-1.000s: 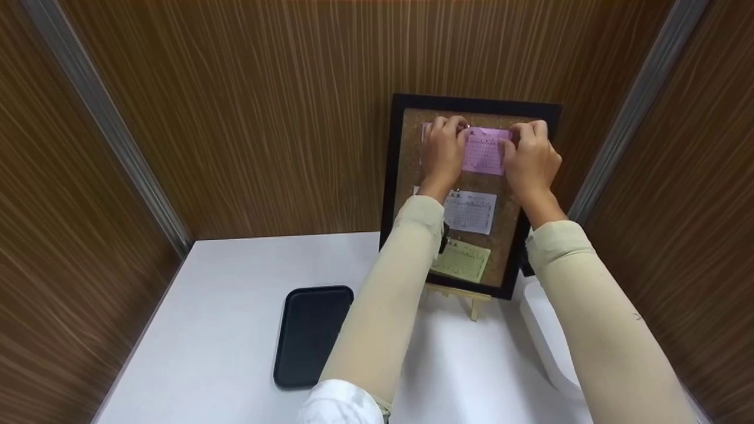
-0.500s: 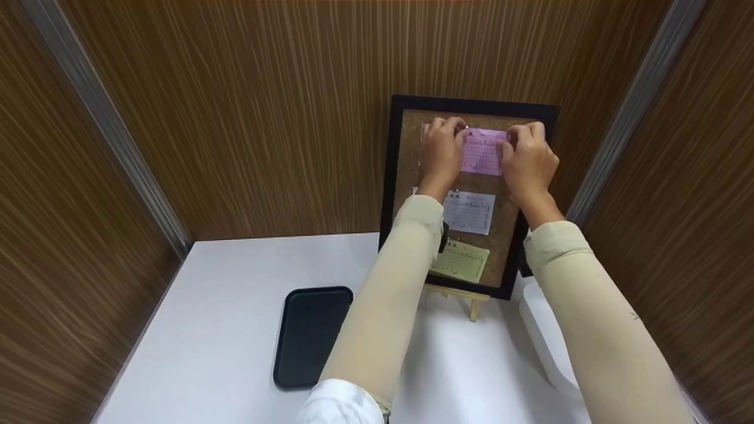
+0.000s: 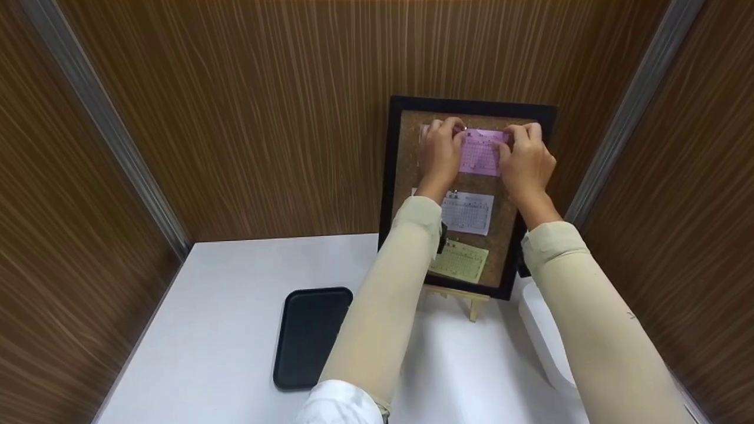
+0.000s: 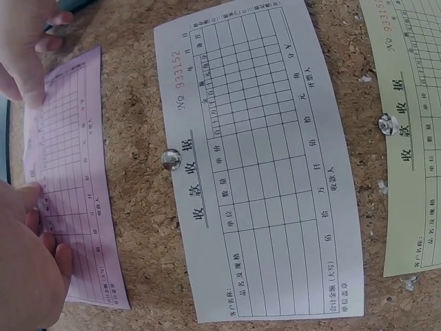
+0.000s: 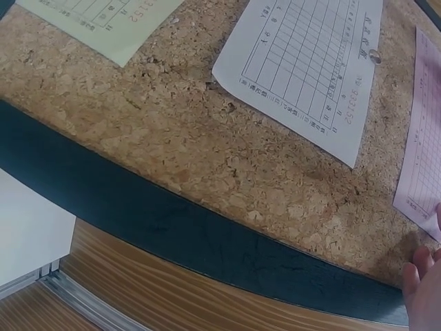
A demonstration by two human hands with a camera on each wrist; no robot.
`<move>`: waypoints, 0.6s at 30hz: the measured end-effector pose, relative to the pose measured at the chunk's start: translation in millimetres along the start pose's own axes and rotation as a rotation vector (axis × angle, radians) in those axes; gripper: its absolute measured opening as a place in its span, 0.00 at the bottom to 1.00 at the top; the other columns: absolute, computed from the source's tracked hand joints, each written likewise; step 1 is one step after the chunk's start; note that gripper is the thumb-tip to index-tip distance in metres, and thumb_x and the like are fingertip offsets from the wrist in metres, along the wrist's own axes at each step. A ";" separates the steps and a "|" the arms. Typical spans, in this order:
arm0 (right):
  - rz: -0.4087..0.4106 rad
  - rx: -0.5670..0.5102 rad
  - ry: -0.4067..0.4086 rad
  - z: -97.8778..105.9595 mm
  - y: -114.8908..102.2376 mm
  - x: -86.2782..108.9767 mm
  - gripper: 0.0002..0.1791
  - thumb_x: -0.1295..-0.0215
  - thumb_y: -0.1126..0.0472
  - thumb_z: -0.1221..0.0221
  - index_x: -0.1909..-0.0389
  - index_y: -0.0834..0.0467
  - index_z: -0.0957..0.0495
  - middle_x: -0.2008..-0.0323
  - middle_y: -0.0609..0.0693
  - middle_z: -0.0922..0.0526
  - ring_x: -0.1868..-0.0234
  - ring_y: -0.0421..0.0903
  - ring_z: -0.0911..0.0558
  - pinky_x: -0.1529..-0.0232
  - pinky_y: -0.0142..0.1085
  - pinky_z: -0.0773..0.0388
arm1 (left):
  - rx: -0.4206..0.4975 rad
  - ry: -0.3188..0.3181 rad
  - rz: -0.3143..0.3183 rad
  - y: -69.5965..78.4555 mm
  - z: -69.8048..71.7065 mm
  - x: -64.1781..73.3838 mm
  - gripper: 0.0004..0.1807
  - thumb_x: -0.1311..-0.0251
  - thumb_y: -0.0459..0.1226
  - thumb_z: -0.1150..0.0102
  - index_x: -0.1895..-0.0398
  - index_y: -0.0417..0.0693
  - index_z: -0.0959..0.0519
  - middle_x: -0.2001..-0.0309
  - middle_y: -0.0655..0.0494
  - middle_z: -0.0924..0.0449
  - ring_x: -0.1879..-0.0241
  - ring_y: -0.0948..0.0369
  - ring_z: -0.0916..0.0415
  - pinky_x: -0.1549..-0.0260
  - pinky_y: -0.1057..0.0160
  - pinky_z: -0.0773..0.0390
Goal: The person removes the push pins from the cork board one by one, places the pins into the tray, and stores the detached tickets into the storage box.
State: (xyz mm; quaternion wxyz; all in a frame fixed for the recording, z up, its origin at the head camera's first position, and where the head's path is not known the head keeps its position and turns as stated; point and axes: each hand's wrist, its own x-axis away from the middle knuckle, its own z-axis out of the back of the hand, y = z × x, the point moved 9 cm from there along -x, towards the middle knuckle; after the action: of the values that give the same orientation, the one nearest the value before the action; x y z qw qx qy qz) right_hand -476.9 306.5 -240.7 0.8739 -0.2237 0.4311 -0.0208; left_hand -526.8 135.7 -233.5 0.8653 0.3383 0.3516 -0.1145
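Note:
A pink receipt (image 3: 482,156) lies against the upper part of a black-framed corkboard (image 3: 502,235). At its top edge my left hand (image 3: 442,150) pinches a small shiny thumbtack (image 3: 465,128) between thumb and finger, covering the receipt's left part. The thumb and fingers of my right hand (image 3: 526,159) grip the receipt's right end near the top corner. Below it, a white receipt (image 4: 262,172) is held by a silver thumbtack (image 4: 171,159) at its top edge. Lowest on the cork is a yellow-green receipt (image 4: 417,172), also with a silver thumbtack (image 4: 388,124).
The board leans on a small wooden easel (image 3: 473,309) on the white table (image 3: 235,294). A black tray (image 3: 312,338) lies left of the left forearm. Beside the right forearm stands a white container (image 3: 545,333). Wood-grain walls (image 3: 265,118) enclose the back and sides.
The head view drifts very slightly. Both hands keep their places on the pink receipt, the right one shifting only a little.

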 end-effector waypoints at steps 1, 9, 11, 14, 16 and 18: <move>0.004 0.003 0.002 -0.1 0.0 0.0 0.15 0.27 0.54 0.41 0.47 0.58 0.21 0.51 0.56 0.25 0.63 0.56 0.20 0.63 0.49 0.30 | 0.001 -0.004 0.006 -0.6 -0.3 -0.1 0.07 0.32 0.47 0.38 0.56 0.60 0.15 0.58 0.63 0.17 0.52 0.62 0.24 0.47 0.65 0.28; 0.023 -0.003 0.007 -1.4 1.1 0.0 0.16 0.27 0.51 0.41 0.48 0.58 0.21 0.52 0.56 0.25 0.62 0.57 0.19 0.62 0.51 0.29 | 0.010 -0.026 0.035 -2.1 -2.2 -1.5 0.07 0.32 0.46 0.39 0.55 0.63 0.14 0.56 0.64 0.17 0.51 0.62 0.23 0.52 0.65 0.26; 0.022 -0.005 0.006 -1.9 1.6 -0.6 0.16 0.27 0.51 0.41 0.48 0.59 0.21 0.52 0.56 0.25 0.61 0.57 0.19 0.61 0.51 0.28 | 0.010 -0.029 0.036 -1.9 -2.2 -2.1 0.07 0.32 0.46 0.39 0.55 0.63 0.14 0.56 0.64 0.17 0.51 0.62 0.23 0.52 0.65 0.26; 0.025 -0.009 0.010 -2.1 1.6 -1.0 0.16 0.28 0.52 0.40 0.50 0.60 0.20 0.52 0.56 0.25 0.61 0.58 0.19 0.61 0.53 0.27 | 0.020 -0.036 0.042 -2.1 -2.1 -2.2 0.07 0.32 0.46 0.39 0.55 0.62 0.14 0.56 0.64 0.17 0.51 0.62 0.23 0.52 0.65 0.26; 0.032 -0.011 0.014 -2.5 0.9 -0.5 0.15 0.28 0.52 0.40 0.52 0.60 0.19 0.53 0.56 0.25 0.60 0.58 0.18 0.61 0.54 0.26 | 0.024 -0.039 0.042 -2.3 -2.4 -2.3 0.07 0.32 0.46 0.39 0.55 0.62 0.14 0.57 0.63 0.17 0.51 0.62 0.23 0.52 0.64 0.26; 0.042 -0.011 0.019 -3.1 0.0 0.4 0.15 0.28 0.52 0.39 0.54 0.61 0.18 0.53 0.57 0.25 0.61 0.58 0.18 0.61 0.55 0.26 | 0.028 -0.041 0.040 -2.4 -2.9 -2.5 0.07 0.32 0.47 0.39 0.56 0.62 0.14 0.57 0.63 0.17 0.51 0.62 0.23 0.51 0.64 0.26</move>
State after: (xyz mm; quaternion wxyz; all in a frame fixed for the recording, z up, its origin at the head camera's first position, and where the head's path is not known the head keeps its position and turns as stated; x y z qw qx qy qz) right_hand -479.0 305.2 -242.6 0.8686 -0.2194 0.4443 -0.0021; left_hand -531.2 135.7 -234.5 0.8697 0.3547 0.3256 -0.1090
